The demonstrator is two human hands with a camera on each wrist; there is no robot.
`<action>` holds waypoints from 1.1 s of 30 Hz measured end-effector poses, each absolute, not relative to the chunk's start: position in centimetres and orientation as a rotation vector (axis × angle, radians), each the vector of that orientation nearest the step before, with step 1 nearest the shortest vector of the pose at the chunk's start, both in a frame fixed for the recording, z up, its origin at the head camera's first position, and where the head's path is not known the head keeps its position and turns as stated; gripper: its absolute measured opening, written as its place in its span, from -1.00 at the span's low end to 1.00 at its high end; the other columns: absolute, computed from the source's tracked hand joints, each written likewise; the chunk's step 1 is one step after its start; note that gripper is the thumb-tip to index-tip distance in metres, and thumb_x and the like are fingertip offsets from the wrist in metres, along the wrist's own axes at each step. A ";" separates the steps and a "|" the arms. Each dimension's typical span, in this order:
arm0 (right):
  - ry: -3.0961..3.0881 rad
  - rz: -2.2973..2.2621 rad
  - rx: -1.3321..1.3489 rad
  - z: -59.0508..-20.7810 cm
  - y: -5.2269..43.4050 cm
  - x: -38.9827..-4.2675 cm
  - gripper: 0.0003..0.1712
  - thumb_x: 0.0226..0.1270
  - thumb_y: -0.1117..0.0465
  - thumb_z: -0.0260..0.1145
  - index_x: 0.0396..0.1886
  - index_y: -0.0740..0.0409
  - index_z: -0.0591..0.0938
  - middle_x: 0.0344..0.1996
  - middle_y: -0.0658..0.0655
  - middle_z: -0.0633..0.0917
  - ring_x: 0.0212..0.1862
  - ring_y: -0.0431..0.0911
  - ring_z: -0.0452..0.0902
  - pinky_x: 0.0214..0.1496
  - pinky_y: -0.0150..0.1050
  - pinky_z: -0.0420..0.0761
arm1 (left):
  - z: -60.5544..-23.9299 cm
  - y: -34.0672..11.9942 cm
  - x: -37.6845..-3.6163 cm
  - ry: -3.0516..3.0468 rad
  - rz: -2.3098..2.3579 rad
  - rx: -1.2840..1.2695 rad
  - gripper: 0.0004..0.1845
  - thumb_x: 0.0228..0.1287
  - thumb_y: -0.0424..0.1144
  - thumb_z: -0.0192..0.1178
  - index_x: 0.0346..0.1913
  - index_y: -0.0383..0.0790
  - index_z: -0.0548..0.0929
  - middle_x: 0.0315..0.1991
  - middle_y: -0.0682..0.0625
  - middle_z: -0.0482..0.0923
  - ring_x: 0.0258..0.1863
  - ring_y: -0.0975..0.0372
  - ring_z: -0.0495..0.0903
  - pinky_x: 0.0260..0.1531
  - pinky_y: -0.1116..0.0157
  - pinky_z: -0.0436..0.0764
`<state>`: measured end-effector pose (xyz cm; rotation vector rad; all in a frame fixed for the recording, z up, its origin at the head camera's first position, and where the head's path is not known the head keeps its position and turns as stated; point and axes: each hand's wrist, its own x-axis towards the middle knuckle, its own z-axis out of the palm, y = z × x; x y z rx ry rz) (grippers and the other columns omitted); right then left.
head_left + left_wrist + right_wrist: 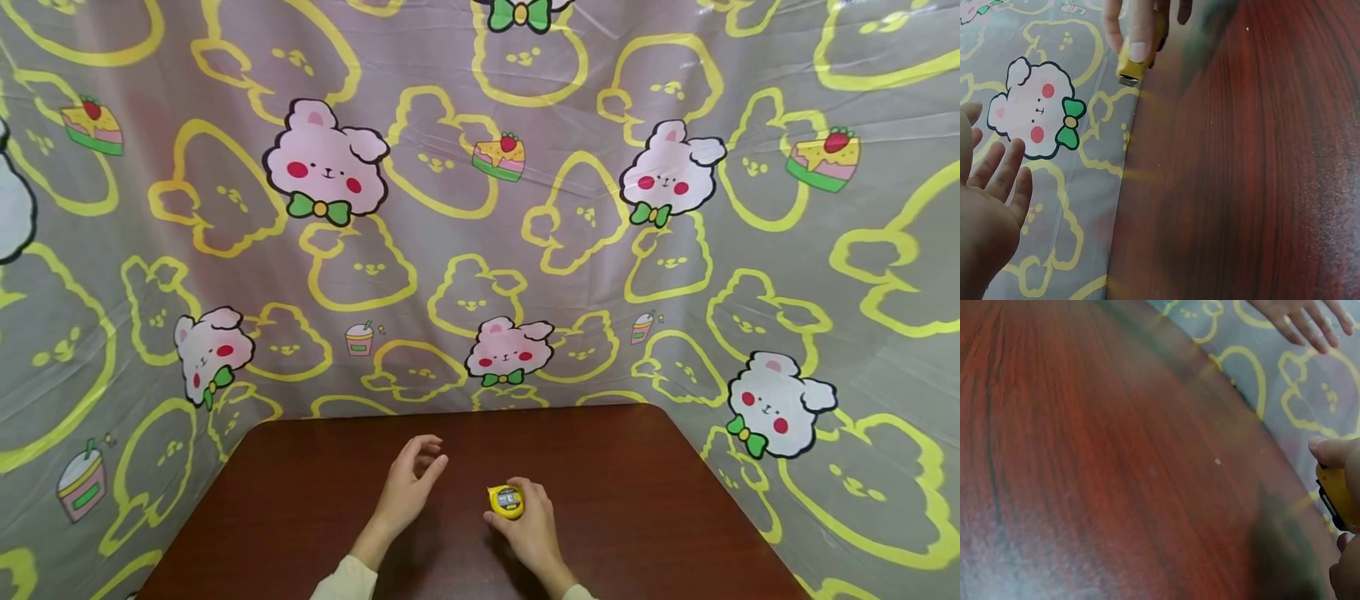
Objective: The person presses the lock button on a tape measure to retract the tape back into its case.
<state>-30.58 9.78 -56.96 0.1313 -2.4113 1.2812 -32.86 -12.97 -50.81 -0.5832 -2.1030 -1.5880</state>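
A yellow tape measure [507, 502] with a dark label is gripped by my right hand [531, 523] above the table, right of its middle. In the right wrist view its yellow case [1335, 487] shows at the right edge, between thumb and fingers. The left wrist view shows the metal tip of the tape measure [1127, 80] at the case's lower end. Over the table to the left, my left hand [408, 479] is apart from the tape measure, its fingers loosely bent and holding nothing.
A dark reddish-brown wooden table [315, 500] with rounded far corners lies under both hands. Behind it and along both sides hangs a grey curtain [450, 250] printed with white bunnies, yellow outlines, cakes and drinks.
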 end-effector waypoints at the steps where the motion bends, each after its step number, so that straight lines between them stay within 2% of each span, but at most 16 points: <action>1: -2.421 1.265 0.120 -57.2 9.8 -30.6 -0.26 -0.18 0.05 0.79 0.04 0.11 0.65 -0.11 0.11 0.60 -0.10 0.05 0.51 -0.11 0.00 0.46 | -50.8 -13.0 -32.8 -2.109 -1.588 -0.583 -0.75 0.45 -0.31 0.32 0.11 -0.12 0.61 -0.05 0.01 0.59 -0.19 0.05 0.67 -0.19 0.26 0.62; 5: -2.459 1.196 0.093 -58.0 9.8 -30.5 -0.26 -0.19 0.01 0.79 0.04 0.05 0.65 -0.10 0.10 0.62 -0.13 0.07 0.51 -0.16 0.06 0.44 | -50.8 -13.0 -32.7 -2.129 -1.589 -0.567 -0.75 0.45 -0.30 0.33 0.11 -0.10 0.61 -0.05 0.03 0.59 -0.17 0.03 0.68 -0.18 0.25 0.62; 10: -2.505 1.134 0.067 -58.8 9.6 -30.6 -0.27 -0.17 -0.04 0.77 0.04 0.01 0.65 -0.08 0.10 0.62 -0.09 0.08 0.52 -0.10 0.12 0.42 | -51.0 -13.1 -32.5 -2.130 -1.579 -0.565 -0.76 0.45 -0.32 0.31 0.11 -0.14 0.60 -0.06 0.01 0.58 -0.19 0.03 0.67 -0.22 0.26 0.62; 22: -2.554 0.978 -0.004 -59.4 8.5 -30.8 -0.22 -0.17 -0.13 0.74 0.04 -0.09 0.54 -0.09 0.15 0.60 -0.12 0.09 0.45 -0.11 0.11 0.39 | -51.5 -13.7 -32.2 -2.135 -1.598 -0.536 -0.76 0.45 -0.33 0.31 0.10 -0.12 0.61 -0.07 0.00 0.58 -0.19 0.09 0.68 -0.20 0.26 0.63; 33: -2.540 0.857 0.021 -60.0 8.5 -30.8 -0.19 -0.16 -0.13 0.74 0.09 -0.08 0.55 -0.07 0.16 0.60 -0.08 0.12 0.46 -0.12 0.08 0.38 | -51.9 -13.8 -32.2 -2.128 -1.595 -0.555 -0.76 0.46 -0.31 0.31 0.10 -0.14 0.60 -0.05 -0.01 0.59 -0.20 0.17 0.68 -0.19 0.20 0.65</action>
